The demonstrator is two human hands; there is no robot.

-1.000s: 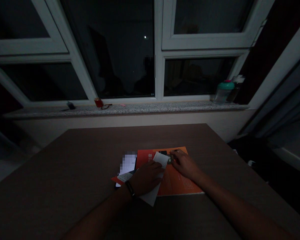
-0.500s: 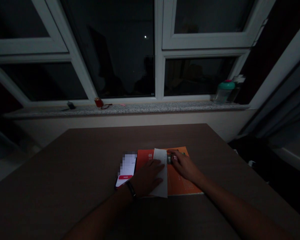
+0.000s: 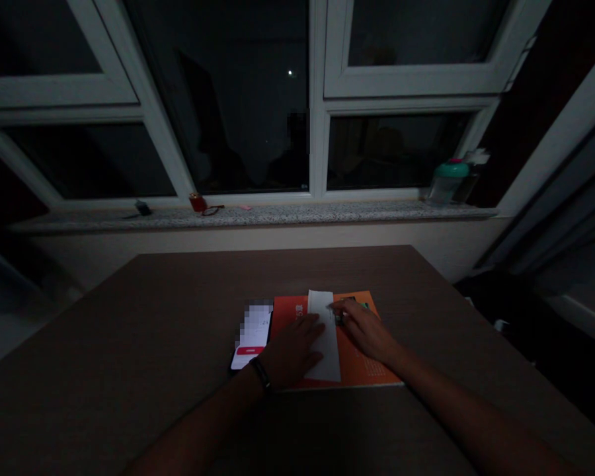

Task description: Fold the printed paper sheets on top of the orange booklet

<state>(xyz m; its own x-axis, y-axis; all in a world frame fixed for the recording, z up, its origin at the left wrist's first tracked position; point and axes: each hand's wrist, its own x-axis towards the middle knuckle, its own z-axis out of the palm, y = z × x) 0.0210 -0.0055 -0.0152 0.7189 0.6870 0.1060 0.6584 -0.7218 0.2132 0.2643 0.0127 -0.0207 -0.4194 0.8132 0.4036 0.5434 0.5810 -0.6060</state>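
Note:
My left hand point(image 3: 290, 350), with a dark band on its wrist, lies flat with fingers apart on a folded white paper point(image 3: 324, 344). That paper rests on an orange-red booklet point(image 3: 350, 367). My right hand point(image 3: 364, 330) is over the booklet's right half, its fingers bent together and their tips at the paper's upper right edge. A small dark patch shows under these fingertips; what they hold, if anything, is too dim to make out. Left of the booklet lies a phone point(image 3: 252, 327) with a lit screen, close to my left hand.
The brown table point(image 3: 188, 311) reaches toward a granite windowsill point(image 3: 287, 213). On the sill stand a small red bottle point(image 3: 197, 203), a small dark object point(image 3: 142, 208) and a clear bottle with a teal lid point(image 3: 449, 182). Dark windows rise behind. The room is dim.
The white paper has turned slightly and shifted up and to the right on the booklet. My right fingertips now meet its edge and cover more of the dark patch. My left hand stays nearly still.

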